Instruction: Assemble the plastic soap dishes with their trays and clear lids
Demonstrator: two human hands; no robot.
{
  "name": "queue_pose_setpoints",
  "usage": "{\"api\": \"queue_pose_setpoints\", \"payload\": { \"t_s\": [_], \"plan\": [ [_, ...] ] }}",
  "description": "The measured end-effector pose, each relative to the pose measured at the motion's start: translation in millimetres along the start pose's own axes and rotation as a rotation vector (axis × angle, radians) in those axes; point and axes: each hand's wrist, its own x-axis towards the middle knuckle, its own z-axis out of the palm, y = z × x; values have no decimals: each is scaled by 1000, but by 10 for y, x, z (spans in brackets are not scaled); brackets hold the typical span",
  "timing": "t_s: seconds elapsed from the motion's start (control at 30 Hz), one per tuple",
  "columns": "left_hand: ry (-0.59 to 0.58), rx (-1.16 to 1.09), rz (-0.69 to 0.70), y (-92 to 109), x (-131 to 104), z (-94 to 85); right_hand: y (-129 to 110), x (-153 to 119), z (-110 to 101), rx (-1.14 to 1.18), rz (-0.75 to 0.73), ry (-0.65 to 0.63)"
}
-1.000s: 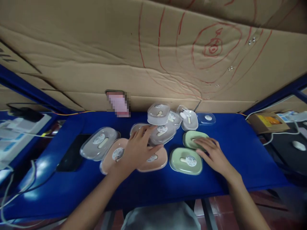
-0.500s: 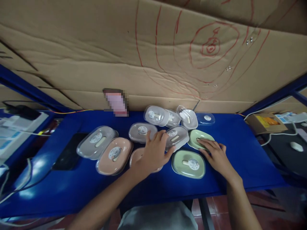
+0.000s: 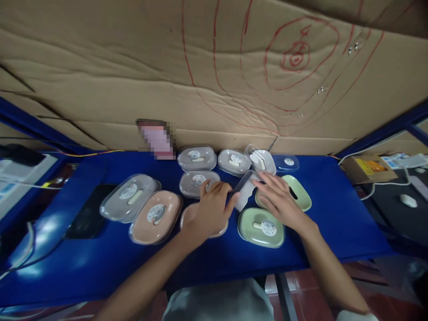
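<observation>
A grey oval-cornered box (image 3: 246,189) with a clear cover stands tilted on its edge between my hands. The thumb and fingers of my left hand (image 3: 214,207) touch its left side, above a peach box (image 3: 189,216) they partly cover. Curled fingers of my right hand (image 3: 282,200) meet its right side. Beneath the right palm, a peach-toned piece (image 3: 261,199) is mostly hidden. Just right of that hand lies a green box (image 3: 302,195) with a dark oblong spot. Closer to me sits another green box (image 3: 261,238) with a round label.
Several more grey boxes (image 3: 197,164) line the back and left. A larger peach box (image 3: 157,232) lies at left beside a black flat device (image 3: 87,220). A clear lid (image 3: 284,163) is at the back, below a cardboard wall (image 3: 133,98). A blurred phone (image 3: 156,140) leans there.
The grey box between my hands has gone from flat to tilted. My right hand has moved left off the green box, which now lies farther right. A back grey box has shifted left.
</observation>
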Motion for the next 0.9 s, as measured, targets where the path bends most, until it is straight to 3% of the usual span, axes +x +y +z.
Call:
{"api": "queue_pose_setpoints", "payload": {
  "t_s": [0.07,0.13,0.23,0.3,0.47,0.6,0.67,0.73,0.8,0.9],
  "plan": [
    [21,9,-16,3,-13,-1,-21,139,56,55,-81,-15],
    [40,34,-28,0,-20,-4,-27,176,124,100,-101,56],
    [56,110,-33,-31,-24,4,-38,94,185,187,-112,179],
    [80,163,-42,-64,-26,23,-59,28,171,248,-117,190],
    [191,175,-27,-101,-15,-5,-118,-2,22,232,-40,-39],
    [217,159,6,-188,-54,-257,-135,27,8,139,-11,-185],
    [202,180,32,-293,-182,-408,-146,42,40,130,-3,-187],
    [113,185,105,-405,-403,-497,-164,55,76,140,31,-163],
    [23,173,119,-484,-668,-497,-186,64,116,148,98,-108],
    [-14,209,90,-522,-975,-391,-207,73,192,121,172,8]
  ]
}}
